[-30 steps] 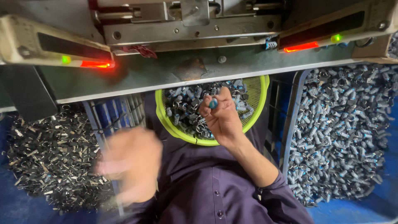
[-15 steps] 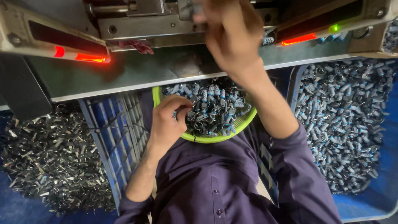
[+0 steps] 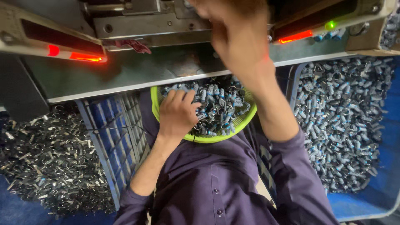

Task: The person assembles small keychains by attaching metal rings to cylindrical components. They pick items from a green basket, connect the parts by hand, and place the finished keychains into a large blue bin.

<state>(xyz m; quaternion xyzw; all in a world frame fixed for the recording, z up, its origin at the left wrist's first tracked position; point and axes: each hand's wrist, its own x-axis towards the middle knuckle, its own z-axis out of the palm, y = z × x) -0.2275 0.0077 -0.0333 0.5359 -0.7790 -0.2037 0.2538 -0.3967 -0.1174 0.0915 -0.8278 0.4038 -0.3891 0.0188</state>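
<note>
Your left hand (image 3: 178, 113) dug, fingers curled, into small parts (image 3: 216, 104) in the green basket (image 3: 233, 127); your blurred right hand (image 3: 239, 39), grip unclear, was raised beyond.

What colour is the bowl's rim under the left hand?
Bright yellow-green rim, seen in the head view; the left hand rests in the bowl.

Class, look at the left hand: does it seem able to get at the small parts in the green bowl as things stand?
Probably yes: the left hand already lies on the small parts inside the green bowl, with nothing covering them.
</note>
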